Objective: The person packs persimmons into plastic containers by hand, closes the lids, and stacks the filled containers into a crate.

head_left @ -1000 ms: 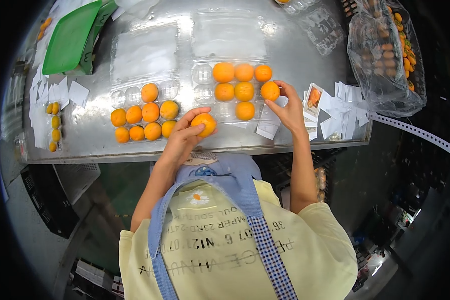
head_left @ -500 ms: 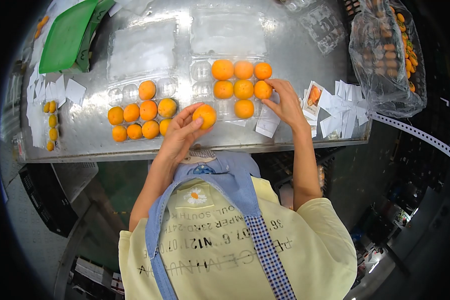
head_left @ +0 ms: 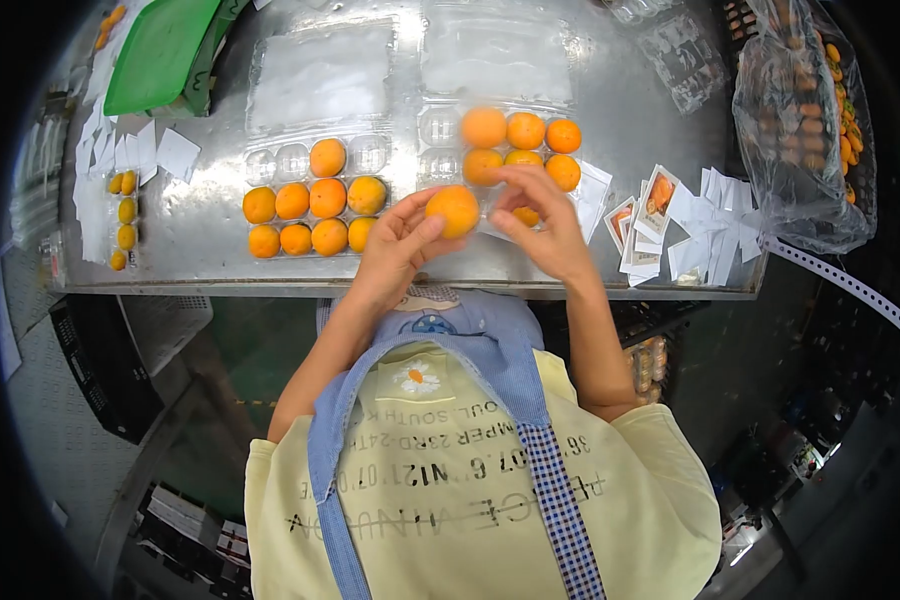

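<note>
My left hand (head_left: 398,248) is closed on an orange (head_left: 453,211), held just above the front of the right clear plastic tray (head_left: 438,128). Facing it is my right hand (head_left: 548,222), its thumb and fingers apart and slightly blurred, with nothing gripped. Below those fingers, an orange (head_left: 526,215) in the tray is partly covered. Several more oranges (head_left: 526,131) sit in this tray's cups, and cups along its left side hold none. To the left, a second clear tray (head_left: 292,160) carries several oranges (head_left: 327,197), with a few bare cups in its back row.
Paper slips and picture cards (head_left: 658,195) lie at the right, beside a plastic-lined crate (head_left: 805,130) of orange fruit. A green bin (head_left: 160,60) stands back left, near white papers (head_left: 175,155) and small yellow-orange fruit (head_left: 126,210). The metal table's front edge (head_left: 270,291) runs before me.
The whole view has shifted a little. My left hand has brought its orange rightward over the right tray. My right hand has come off an orange at the tray's right side and moved toward my left.
</note>
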`<state>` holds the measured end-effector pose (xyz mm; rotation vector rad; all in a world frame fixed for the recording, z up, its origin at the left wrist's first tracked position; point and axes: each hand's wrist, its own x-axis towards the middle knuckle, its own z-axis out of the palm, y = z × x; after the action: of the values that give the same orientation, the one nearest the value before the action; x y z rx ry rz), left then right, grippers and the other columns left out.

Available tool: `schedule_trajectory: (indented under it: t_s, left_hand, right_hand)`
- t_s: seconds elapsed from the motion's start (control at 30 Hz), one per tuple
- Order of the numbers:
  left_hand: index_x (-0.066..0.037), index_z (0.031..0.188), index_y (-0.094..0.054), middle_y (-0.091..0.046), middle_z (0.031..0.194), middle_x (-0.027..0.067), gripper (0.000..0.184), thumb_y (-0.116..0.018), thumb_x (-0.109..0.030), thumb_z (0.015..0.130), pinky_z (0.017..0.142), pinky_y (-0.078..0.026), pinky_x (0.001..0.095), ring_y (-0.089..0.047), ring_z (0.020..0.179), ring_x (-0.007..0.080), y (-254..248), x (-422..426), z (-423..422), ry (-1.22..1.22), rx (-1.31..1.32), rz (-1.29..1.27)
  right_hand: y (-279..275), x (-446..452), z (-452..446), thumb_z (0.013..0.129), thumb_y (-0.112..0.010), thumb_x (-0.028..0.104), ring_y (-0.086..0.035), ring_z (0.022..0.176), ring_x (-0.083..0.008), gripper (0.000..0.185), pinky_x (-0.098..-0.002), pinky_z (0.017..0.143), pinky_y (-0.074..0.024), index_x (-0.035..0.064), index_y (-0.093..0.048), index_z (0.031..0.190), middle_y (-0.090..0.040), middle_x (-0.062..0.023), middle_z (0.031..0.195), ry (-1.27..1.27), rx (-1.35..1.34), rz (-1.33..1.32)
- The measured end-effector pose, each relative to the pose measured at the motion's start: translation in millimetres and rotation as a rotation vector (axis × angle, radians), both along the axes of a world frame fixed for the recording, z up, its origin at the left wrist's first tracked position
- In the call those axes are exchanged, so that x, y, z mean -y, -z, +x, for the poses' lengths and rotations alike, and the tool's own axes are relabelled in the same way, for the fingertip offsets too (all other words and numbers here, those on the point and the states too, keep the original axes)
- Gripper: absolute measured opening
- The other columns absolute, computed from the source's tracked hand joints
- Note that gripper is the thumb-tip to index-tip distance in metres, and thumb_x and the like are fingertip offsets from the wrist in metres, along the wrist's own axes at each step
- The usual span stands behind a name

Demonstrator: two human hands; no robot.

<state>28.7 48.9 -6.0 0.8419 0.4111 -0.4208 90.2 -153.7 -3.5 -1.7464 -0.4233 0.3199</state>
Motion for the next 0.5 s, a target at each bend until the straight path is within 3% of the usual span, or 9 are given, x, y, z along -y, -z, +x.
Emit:
schedule_trajectory:
  t_s: [0.07,0.2,0.37,0.5]
  left_hand:
    - [0.000,0.129,-0.046,-0.060,0.116,0.0122,0.042,-0.053,-0.024,0.096,0.083,-0.055,0.0318,-0.064,0.099,0.0208,2.3,-1.6,-0.7,0.025,-0.024,-0.069]
    - [0.000,0.127,-0.047,-0.059,0.117,0.0109,0.040,-0.053,-0.025,0.096,0.084,-0.055,0.0342,-0.064,0.098,0.0238,9.0,-5.7,-5.3,0.050,-0.058,-0.149]
    - [-0.001,0.120,-0.050,-0.060,0.113,0.0096,0.033,-0.055,-0.022,0.095,0.081,-0.055,0.0323,-0.065,0.095,0.0210,11.2,-5.9,-6.1,0.053,-0.072,-0.178]
    - [-0.002,0.120,-0.049,-0.059,0.115,0.0108,0.033,-0.060,-0.016,0.092,0.081,-0.055,0.0321,-0.064,0.094,0.0200,7.3,2.7,-7.3,0.003,0.018,0.068]
  right_hand:
    - [-4.5,-10.7,-4.0,0.080,-0.070,0.008,-0.060,0.080,-0.0129,0.043,-0.0253,0.073,-0.0498,0.0031,-0.057,0.121,-0.055,-0.0080,0.110,-0.055,-0.095,0.043]
    - [-4.5,-18.4,-9.4,0.089,-0.062,0.018,-0.058,0.095,-0.0174,0.036,-0.0276,0.080,-0.0489,0.0050,-0.057,0.122,-0.054,-0.0088,0.112,-0.067,-0.112,0.024]
    - [-3.7,-17.5,-10.4,0.091,-0.059,0.021,-0.057,0.101,-0.0190,0.034,-0.0284,0.082,-0.0484,0.0057,-0.057,0.121,-0.055,-0.0096,0.113,-0.107,-0.117,-0.015]
    - [-4.5,-15.9,-11.5,0.090,-0.059,0.020,-0.057,0.102,-0.0198,0.035,-0.0287,0.082,-0.0488,0.0055,-0.056,0.122,-0.055,-0.0099,0.114,-0.113,-0.132,-0.019]
